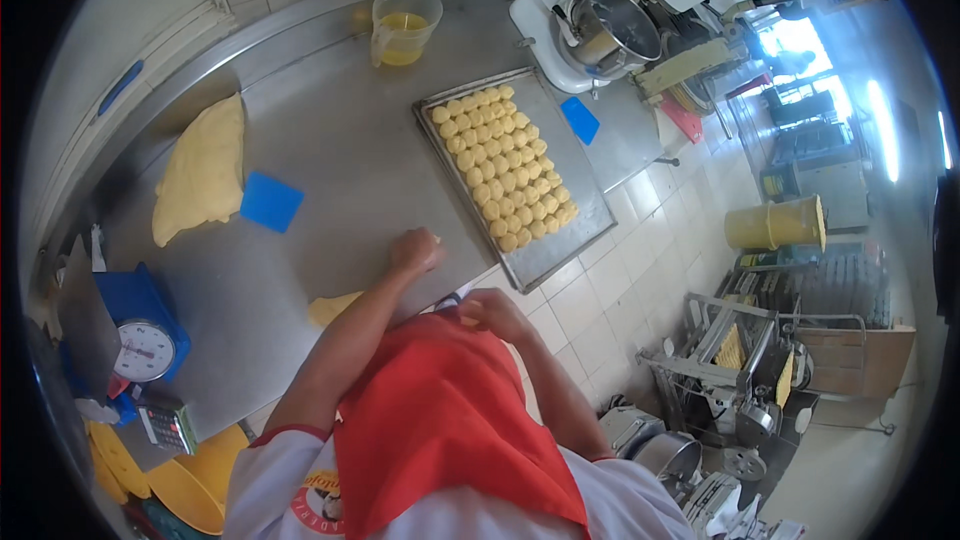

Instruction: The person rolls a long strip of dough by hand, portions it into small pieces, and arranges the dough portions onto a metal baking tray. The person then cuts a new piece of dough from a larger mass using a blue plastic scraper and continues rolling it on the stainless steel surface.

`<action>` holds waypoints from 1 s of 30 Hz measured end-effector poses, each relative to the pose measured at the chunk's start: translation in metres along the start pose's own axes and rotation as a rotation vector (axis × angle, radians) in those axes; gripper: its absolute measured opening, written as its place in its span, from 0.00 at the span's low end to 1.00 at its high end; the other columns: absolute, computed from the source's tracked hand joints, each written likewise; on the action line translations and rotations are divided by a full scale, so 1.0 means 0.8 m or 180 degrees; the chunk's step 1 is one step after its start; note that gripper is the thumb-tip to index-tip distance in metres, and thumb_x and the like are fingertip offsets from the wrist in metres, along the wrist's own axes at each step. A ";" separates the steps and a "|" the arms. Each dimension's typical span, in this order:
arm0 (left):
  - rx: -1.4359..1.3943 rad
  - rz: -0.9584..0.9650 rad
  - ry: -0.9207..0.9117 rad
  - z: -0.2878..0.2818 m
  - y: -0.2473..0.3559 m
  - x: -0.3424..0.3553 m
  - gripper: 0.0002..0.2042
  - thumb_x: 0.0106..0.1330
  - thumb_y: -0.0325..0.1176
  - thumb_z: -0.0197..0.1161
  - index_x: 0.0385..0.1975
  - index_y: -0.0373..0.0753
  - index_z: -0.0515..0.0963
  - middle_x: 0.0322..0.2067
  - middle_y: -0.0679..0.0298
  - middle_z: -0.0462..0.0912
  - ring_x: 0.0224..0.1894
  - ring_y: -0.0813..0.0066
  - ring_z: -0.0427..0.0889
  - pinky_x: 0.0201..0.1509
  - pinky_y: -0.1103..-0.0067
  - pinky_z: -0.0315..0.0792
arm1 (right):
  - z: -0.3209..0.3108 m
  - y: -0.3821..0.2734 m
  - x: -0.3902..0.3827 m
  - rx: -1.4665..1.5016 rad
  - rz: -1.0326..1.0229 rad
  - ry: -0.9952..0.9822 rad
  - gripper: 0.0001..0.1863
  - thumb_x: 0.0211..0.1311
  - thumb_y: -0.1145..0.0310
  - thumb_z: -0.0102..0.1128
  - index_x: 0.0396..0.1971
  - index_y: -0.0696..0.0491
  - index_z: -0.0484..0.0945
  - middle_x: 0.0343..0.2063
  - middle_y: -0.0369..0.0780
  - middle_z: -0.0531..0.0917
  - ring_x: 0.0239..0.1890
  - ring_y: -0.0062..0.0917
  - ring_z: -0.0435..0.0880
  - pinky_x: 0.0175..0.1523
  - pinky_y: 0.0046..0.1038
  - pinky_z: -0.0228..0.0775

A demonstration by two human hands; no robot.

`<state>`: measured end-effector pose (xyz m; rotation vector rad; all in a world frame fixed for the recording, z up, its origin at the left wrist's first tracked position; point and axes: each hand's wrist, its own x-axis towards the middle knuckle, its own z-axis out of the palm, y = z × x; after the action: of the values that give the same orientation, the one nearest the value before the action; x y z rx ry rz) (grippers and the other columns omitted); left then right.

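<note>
On the steel table (330,130), near its front edge, the left hand (415,253) rests with fingers curled, a small pale bit showing at its far side; whether it is clamped on dough I cannot tell. The right hand (495,313) is bent just beside the red apron (440,410); its grip cannot be told either. A flat, pale yellow piece of dough (333,308) lies partly hidden behind the left forearm; farther left sits a large dough slab (203,175), smooth, thick and roughly four-sided, with a blue scraper (271,202) touching its edge. To the right, a metal baking tray (552,252) carries dough balls (505,168), round, yellow and packed in close rows, its near right part bare; another blue scraper (580,121) lies beside it. At the back a clear plastic jug (424,5) holds yellow liquid (402,48), filled partway; the steel mixer bowl (640,38) stands in the white mixer (545,30), its contents unclear.
</note>
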<state>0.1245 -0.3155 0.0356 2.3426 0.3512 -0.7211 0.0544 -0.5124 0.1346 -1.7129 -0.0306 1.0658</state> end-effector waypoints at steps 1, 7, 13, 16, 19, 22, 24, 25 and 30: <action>-0.0112 -0.0053 -0.0274 -0.016 0.028 -0.015 0.15 0.54 0.39 0.65 0.35 0.34 0.84 0.38 0.41 0.83 0.45 0.47 0.83 0.49 0.61 0.77 | -0.024 0.045 -0.010 0.0164 -0.0251 0.0643 0.11 0.62 0.66 0.60 0.36 0.59 0.82 0.33 0.36 0.79 0.34 0.18 0.77 0.36 0.22 0.72; 0.0579 0.1032 0.0346 0.032 -0.008 -0.022 0.28 0.50 0.23 0.62 0.55 0.31 0.68 0.49 0.36 0.75 0.53 0.41 0.75 0.57 0.60 0.71 | -0.091 0.105 0.025 -0.1415 -0.0846 0.3375 0.13 0.58 0.69 0.61 0.43 0.56 0.80 0.33 0.46 0.79 0.36 0.39 0.80 0.40 0.37 0.72; -0.0114 0.1162 0.0076 0.017 -0.002 -0.048 0.38 0.51 0.15 0.53 0.67 0.35 0.52 0.51 0.34 0.71 0.53 0.37 0.73 0.59 0.57 0.68 | -0.075 0.066 0.033 -0.1832 -0.0342 0.3502 0.21 0.54 0.62 0.69 0.45 0.53 0.73 0.35 0.45 0.78 0.38 0.42 0.80 0.41 0.41 0.73; -0.0177 0.1567 0.0041 0.019 -0.011 -0.049 0.45 0.49 0.20 0.61 0.70 0.36 0.46 0.51 0.36 0.72 0.52 0.43 0.76 0.57 0.62 0.70 | -0.046 0.052 0.029 -0.2016 -0.1118 0.2585 0.26 0.53 0.59 0.70 0.50 0.55 0.74 0.45 0.45 0.78 0.42 0.38 0.81 0.41 0.36 0.76; -0.0471 0.1844 0.0326 0.027 -0.006 -0.055 0.40 0.49 0.21 0.63 0.66 0.34 0.55 0.46 0.41 0.77 0.49 0.47 0.79 0.54 0.63 0.73 | 0.002 0.031 0.067 -0.0715 -0.1390 0.1424 0.17 0.59 0.68 0.64 0.48 0.55 0.79 0.33 0.43 0.83 0.37 0.28 0.83 0.39 0.29 0.75; -0.0692 0.1123 -0.0311 0.006 -0.027 -0.056 0.28 0.48 0.27 0.67 0.53 0.33 0.70 0.41 0.46 0.82 0.45 0.48 0.81 0.50 0.63 0.76 | 0.015 0.013 0.097 -0.0571 -0.0914 0.1063 0.12 0.64 0.68 0.57 0.43 0.57 0.82 0.27 0.43 0.84 0.32 0.25 0.84 0.37 0.27 0.74; -0.0171 0.1034 -0.0364 -0.013 -0.011 -0.078 0.18 0.51 0.31 0.65 0.43 0.34 0.76 0.39 0.46 0.83 0.45 0.47 0.82 0.48 0.61 0.76 | 0.028 -0.008 0.092 -0.0778 -0.0691 0.1699 0.13 0.67 0.67 0.53 0.39 0.58 0.83 0.23 0.44 0.84 0.28 0.25 0.84 0.37 0.27 0.74; 0.0078 0.0991 -0.0397 -0.021 0.001 -0.091 0.13 0.53 0.33 0.64 0.37 0.34 0.79 0.38 0.46 0.83 0.45 0.47 0.82 0.48 0.61 0.76 | 0.032 -0.012 0.092 -0.1116 -0.0689 0.1813 0.14 0.67 0.65 0.52 0.37 0.59 0.83 0.25 0.47 0.84 0.30 0.32 0.84 0.38 0.31 0.74; -0.0028 0.0886 0.0045 0.006 0.000 -0.077 0.11 0.58 0.37 0.58 0.29 0.36 0.83 0.34 0.50 0.85 0.41 0.50 0.84 0.46 0.61 0.77 | 0.053 -0.022 0.108 -0.2266 -0.0759 0.2291 0.21 0.70 0.59 0.47 0.27 0.60 0.80 0.29 0.55 0.82 0.34 0.54 0.80 0.42 0.45 0.72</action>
<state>0.0730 -0.3224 0.0686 2.3269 0.0313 -0.5667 0.0861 -0.4303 0.0925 -2.5745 -0.1661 0.2038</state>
